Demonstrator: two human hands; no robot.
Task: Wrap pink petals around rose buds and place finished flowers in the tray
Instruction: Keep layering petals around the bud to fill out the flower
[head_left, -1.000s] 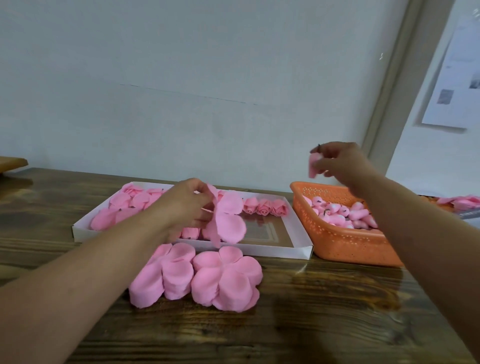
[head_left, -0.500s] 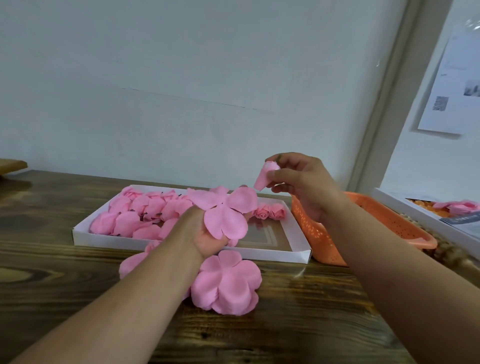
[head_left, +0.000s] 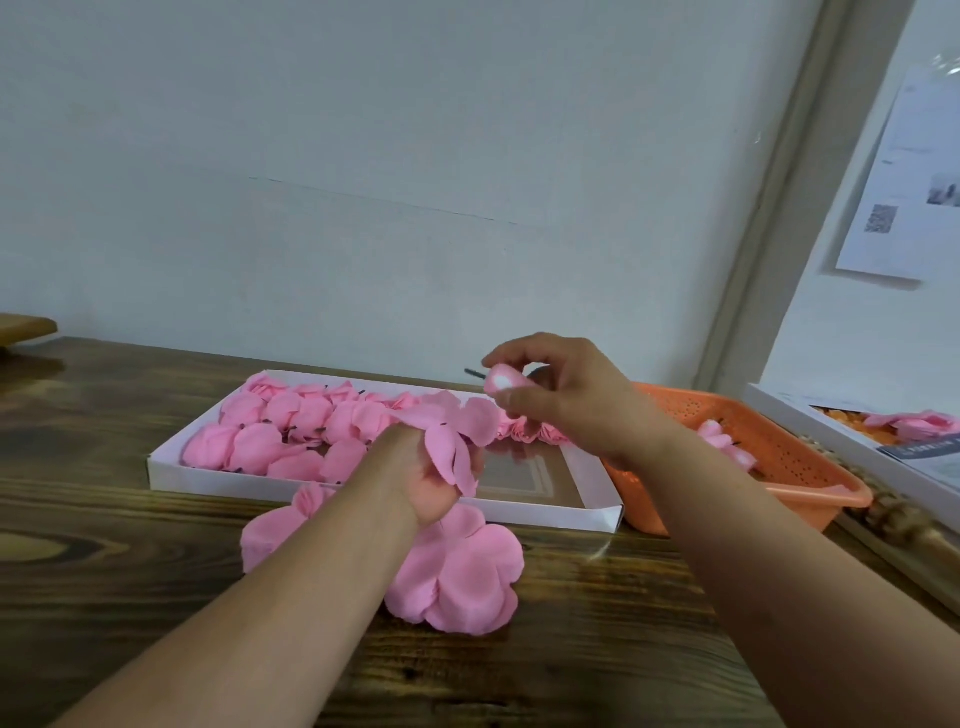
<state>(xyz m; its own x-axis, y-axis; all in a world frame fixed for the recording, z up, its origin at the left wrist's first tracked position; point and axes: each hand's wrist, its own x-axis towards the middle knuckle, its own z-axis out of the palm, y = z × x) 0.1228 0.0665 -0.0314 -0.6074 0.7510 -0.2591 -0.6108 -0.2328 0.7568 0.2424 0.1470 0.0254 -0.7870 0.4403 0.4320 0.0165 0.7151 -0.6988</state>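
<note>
Right hand (head_left: 561, 400) pinches a rose bud (head_left: 501, 383), its dark stem pointing left, just above the petal sheet (head_left: 452, 436) gripped in my left hand (head_left: 426, 467) over the tray (head_left: 550, 512); stem should go through the sheet's centre before I fold petals up snugly.

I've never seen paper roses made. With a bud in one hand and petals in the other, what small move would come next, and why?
Probably bringing the rose bud down into the middle of the petal piece. The right hand pinches the bud just above the petals, its dark stem pointing left, while the left hand holds the petals spread open from below. Nothing is wrapped yet, so they likely join first.
</note>
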